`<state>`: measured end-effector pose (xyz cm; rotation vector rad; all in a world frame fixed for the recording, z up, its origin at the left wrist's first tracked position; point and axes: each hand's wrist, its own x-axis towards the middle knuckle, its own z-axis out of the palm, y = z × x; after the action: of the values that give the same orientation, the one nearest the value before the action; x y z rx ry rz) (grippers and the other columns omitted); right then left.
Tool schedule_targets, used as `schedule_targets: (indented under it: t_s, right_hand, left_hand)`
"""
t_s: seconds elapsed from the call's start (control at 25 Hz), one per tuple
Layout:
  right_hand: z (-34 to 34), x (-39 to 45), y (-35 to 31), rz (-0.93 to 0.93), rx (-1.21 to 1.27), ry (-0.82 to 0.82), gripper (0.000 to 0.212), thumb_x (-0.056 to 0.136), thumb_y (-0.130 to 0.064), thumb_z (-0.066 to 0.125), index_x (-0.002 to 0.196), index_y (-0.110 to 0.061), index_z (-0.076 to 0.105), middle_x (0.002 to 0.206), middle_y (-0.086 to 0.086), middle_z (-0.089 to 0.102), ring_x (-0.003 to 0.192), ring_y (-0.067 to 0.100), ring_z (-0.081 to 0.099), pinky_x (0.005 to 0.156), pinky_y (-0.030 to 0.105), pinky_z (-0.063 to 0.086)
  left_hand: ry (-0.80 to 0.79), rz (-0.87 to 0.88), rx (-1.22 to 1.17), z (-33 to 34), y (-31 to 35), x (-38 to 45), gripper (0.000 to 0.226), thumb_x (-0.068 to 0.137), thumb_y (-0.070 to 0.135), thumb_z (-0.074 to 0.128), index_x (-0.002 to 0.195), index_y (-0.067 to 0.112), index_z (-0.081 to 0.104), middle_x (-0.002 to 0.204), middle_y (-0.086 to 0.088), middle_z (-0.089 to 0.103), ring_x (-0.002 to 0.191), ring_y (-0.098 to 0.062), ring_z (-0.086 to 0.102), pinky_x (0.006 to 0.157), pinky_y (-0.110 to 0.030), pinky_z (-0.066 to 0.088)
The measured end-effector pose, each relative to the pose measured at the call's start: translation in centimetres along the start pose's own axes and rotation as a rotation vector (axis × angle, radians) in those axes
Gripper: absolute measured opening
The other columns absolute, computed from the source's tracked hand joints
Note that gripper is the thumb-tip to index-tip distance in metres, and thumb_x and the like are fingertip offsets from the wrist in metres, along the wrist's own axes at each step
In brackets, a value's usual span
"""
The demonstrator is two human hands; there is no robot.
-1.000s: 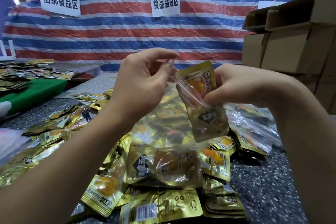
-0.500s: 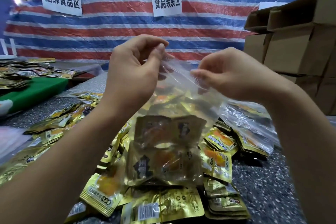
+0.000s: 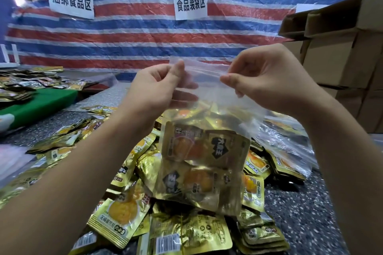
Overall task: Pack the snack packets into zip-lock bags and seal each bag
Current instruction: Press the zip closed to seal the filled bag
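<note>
Both hands hold one clear zip-lock bag (image 3: 209, 97) up over the bench (image 3: 310, 209), at frame centre. Left hand (image 3: 153, 91) pinches the bag's top strip at its 9 o'clock corner, thumb in front, fingers (image 3: 184, 97) showing through the film behind. Right hand (image 3: 267, 78) pinches the same strip at the 3 o'clock corner, thumb and forefinger closed on the plastic. Strip looks stretched flat between them; cannot tell if the zip is pressed closed anywhere yet.

Inside the bag, gold snack packets (image 3: 205, 151) sit bunched at the bottom, 6 o'clock of the hands, well below the zip line. Loose packet pile (image 3: 122, 211) spreads on the bench below, from 6 to 9 o'clock. More filled clear bags (image 3: 290, 147) lie at 4 o'clock. Cardboard boxes (image 3: 339, 58) are stacked at 2 o'clock, striped tarp (image 3: 134, 37) behind at 12.

Handling judgement: film is thin, soft and slippery, with no stiffness of its own; the only firm part is the zip track, so hold it there, at the corners. Load looks light but hangs low and will swing. Foil packets are crinkly with sharpish corners, could snag the film. Likely next: run pinched fingers along the track to seal, keeping the packets clear of it.
</note>
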<state>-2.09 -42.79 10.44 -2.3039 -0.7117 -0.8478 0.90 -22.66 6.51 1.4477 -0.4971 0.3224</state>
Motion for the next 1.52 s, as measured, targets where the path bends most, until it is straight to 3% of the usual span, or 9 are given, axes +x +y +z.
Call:
schedule_targets:
  t_s: [0.12,0.24,0.32,0.48,0.6,0.84,1.0,1.24,1.52]
  right_hand:
    - [-0.6,-0.1,-0.2,0.002,-0.042,0.053,0.018,0.087,-0.028,0.073,0.090,-0.012,0.066,0.078,-0.001,0.066,0.058,0.011,0.065,0.057,0.036,0.056]
    - [-1.1,-0.2,-1.4,-0.044,-0.244,0.114,0.027,0.093,-0.045,0.060,0.112,-0.027,0.059,0.096,-0.011,0.061,0.067,-0.003,0.056,0.061,0.022,0.044]
    - [-0.8,-0.3,-2.5,-0.055,-0.298,0.115,0.034,0.096,-0.051,0.051,0.119,-0.028,0.058,0.097,-0.013,0.059,0.074,-0.004,0.054,0.062,0.020,0.041]
    - [0.9,-0.3,-3.9,0.041,-0.250,0.005,0.027,0.098,-0.044,0.050,0.091,-0.021,0.061,0.073,-0.012,0.055,0.063,0.002,0.049,0.053,0.019,0.033]
    - [1.3,-0.3,-4.1,0.012,-0.194,0.042,0.026,0.098,-0.031,0.057,0.075,-0.017,0.058,0.059,-0.009,0.044,0.054,0.006,0.041,0.049,0.018,0.029]
    - [0.4,-0.5,-4.7,-0.019,-0.029,0.105,0.023,0.095,-0.026,0.064,0.075,-0.015,0.066,0.054,-0.006,0.044,0.048,0.004,0.040,0.046,0.013,0.029]
    - [0.3,-0.6,-5.1,-0.031,-0.020,0.087,0.026,0.098,-0.030,0.060,0.077,-0.017,0.068,0.062,0.003,0.059,0.050,0.008,0.042,0.048,0.026,0.035]
    - [-0.1,-0.7,-5.4,0.012,0.046,0.045,0.023,0.096,-0.028,0.063,0.077,-0.017,0.070,0.073,0.013,0.068,0.071,0.032,0.062,0.065,0.048,0.052]
    - [-0.5,-0.8,-5.7,0.101,0.084,0.016,0.021,0.091,-0.031,0.068,0.074,-0.020,0.071,0.069,0.006,0.070,0.071,0.029,0.066,0.067,0.051,0.055]
  left_hand:
    - [0.021,0.057,-0.007,0.0,0.5,-0.1,0.029,0.100,0.030,0.050,0.083,0.013,0.065,0.074,-0.002,0.074,0.058,-0.019,0.070,0.049,-0.023,0.052]
    - [-0.027,0.145,0.011,0.4,1.4,-0.5,0.028,0.100,0.030,0.050,0.083,0.013,0.065,0.077,-0.002,0.074,0.058,-0.020,0.070,0.050,-0.026,0.054]
    - [-0.073,0.181,0.069,1.0,1.6,-1.0,0.029,0.101,0.030,0.048,0.085,0.012,0.064,0.078,-0.001,0.074,0.059,-0.019,0.070,0.054,-0.028,0.056]
    - [-0.088,0.223,0.118,1.5,1.8,-1.6,0.030,0.102,0.029,0.045,0.090,0.009,0.063,0.077,-0.002,0.071,0.060,-0.020,0.070,0.054,-0.028,0.056]
    - [-0.052,0.307,0.155,1.6,2.0,-1.8,0.030,0.103,0.027,0.044,0.089,0.007,0.061,0.071,-0.002,0.067,0.056,-0.019,0.068,0.050,-0.031,0.053]
    - [0.005,0.382,0.088,1.6,2.7,-2.0,0.026,0.099,0.024,0.053,0.082,0.006,0.061,0.068,-0.002,0.066,0.052,-0.017,0.063,0.049,-0.027,0.049]
    - [-0.003,0.364,0.058,1.9,3.1,-2.3,0.025,0.100,0.023,0.053,0.081,0.010,0.062,0.069,-0.001,0.065,0.052,-0.017,0.062,0.048,-0.026,0.046]
    - [-0.055,0.341,0.053,1.9,3.4,-2.4,0.028,0.103,0.020,0.045,0.082,0.010,0.061,0.070,-0.001,0.064,0.053,-0.017,0.062,0.049,-0.025,0.046]
    - [-0.046,0.272,0.096,1.8,3.6,-2.4,0.033,0.102,0.021,0.048,0.074,0.014,0.062,0.062,0.001,0.063,0.050,-0.017,0.063,0.049,-0.025,0.049]
